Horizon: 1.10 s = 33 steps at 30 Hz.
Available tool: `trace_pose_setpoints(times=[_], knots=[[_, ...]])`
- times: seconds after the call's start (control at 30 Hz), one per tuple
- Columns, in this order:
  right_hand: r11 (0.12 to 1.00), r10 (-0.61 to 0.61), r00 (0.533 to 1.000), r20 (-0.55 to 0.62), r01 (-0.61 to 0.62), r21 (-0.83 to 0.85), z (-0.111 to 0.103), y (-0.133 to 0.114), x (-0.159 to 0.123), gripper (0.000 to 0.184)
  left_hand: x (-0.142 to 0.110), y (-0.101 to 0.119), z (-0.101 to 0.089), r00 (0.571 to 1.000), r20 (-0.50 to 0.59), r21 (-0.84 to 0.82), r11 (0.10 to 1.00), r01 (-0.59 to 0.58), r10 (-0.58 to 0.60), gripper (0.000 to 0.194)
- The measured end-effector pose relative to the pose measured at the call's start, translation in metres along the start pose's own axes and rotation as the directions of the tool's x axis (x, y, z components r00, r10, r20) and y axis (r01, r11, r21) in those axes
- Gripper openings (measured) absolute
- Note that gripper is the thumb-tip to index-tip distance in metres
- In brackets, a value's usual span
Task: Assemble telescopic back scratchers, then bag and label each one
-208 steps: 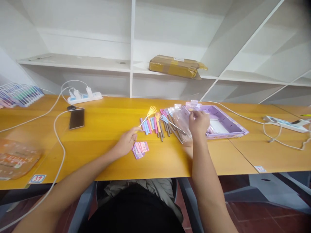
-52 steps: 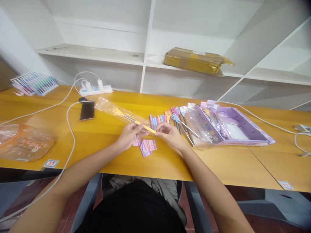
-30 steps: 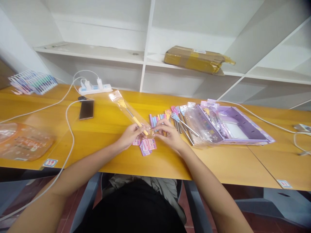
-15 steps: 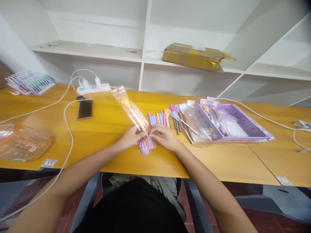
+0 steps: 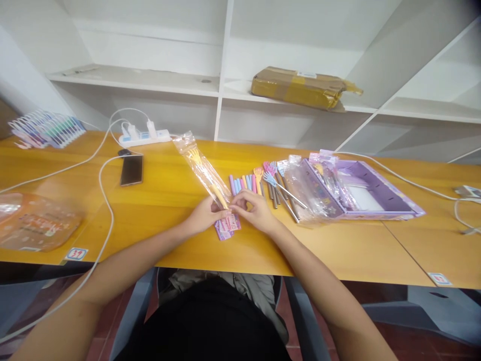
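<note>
Yellow hand-shaped scratcher (image 5: 217,192) already sits inside a clear plastic sleeve (image 5: 184,143) at centre, its near end pinched by the fingers of the left hand (image 5: 205,216) and right hand (image 5: 258,212), while metal-rodded pastel scratchers (image 5: 269,178) lie unbagged at right.

Long clear plastic-film bag (image 5: 207,175): thin, glossy, creased. Slender blue plastic hand-headed stick (image 5: 291,194): smooth head, shiny metal shaft. Broad yellow-brown wood-look tabletop (image 5: 255,255): smooth, satin sheen. Oblong brown cardboard parcel (image 5: 293,87): glossy yellow tape.
</note>
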State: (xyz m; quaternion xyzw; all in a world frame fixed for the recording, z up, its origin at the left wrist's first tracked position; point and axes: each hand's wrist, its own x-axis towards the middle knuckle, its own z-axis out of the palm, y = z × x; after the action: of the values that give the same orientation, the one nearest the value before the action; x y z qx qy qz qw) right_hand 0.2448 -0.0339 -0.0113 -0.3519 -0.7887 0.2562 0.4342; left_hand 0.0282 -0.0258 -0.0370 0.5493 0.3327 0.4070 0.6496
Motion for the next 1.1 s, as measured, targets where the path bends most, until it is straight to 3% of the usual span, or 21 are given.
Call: trace_pose_setpoints(times=[0.13,0.2,0.33,0.57,0.77,1.1], knots=[[0.991,0.067,0.996,-0.052,-0.061,0.116,-0.004,0.009,-0.001,0.035,0.000,0.009,0.001,0.999,0.019,0.014,0.999,-0.030,0.030,0.050],[0.980,0.131,0.991,0.009,-0.131,0.152,-0.006,0.011,-0.001,0.043,-0.001,0.013,0.002,0.999,0.038,0.015,0.999,-0.039,0.039,0.053],[0.965,0.209,0.964,0.163,-0.231,0.125,-0.008,0.011,-0.001,0.034,-0.001,0.013,0.001,0.999,0.047,0.001,1.000,-0.024,0.024,0.057],[0.926,0.252,0.926,0.282,-0.316,0.208,-0.002,0.007,-0.001,0.050,0.000,0.004,-0.001,0.994,0.109,0.004,1.000,0.026,-0.026,0.060],[0.935,0.281,0.929,0.243,-0.321,0.149,-0.004,0.005,0.000,0.055,0.001,0.003,-0.001,0.994,0.113,0.005,1.000,-0.008,0.008,0.057],[0.980,0.183,0.967,0.178,-0.195,0.047,-0.005,0.001,0.001,0.056,-0.003,0.015,0.001,0.989,0.137,0.041,0.997,-0.067,0.061,0.053]])
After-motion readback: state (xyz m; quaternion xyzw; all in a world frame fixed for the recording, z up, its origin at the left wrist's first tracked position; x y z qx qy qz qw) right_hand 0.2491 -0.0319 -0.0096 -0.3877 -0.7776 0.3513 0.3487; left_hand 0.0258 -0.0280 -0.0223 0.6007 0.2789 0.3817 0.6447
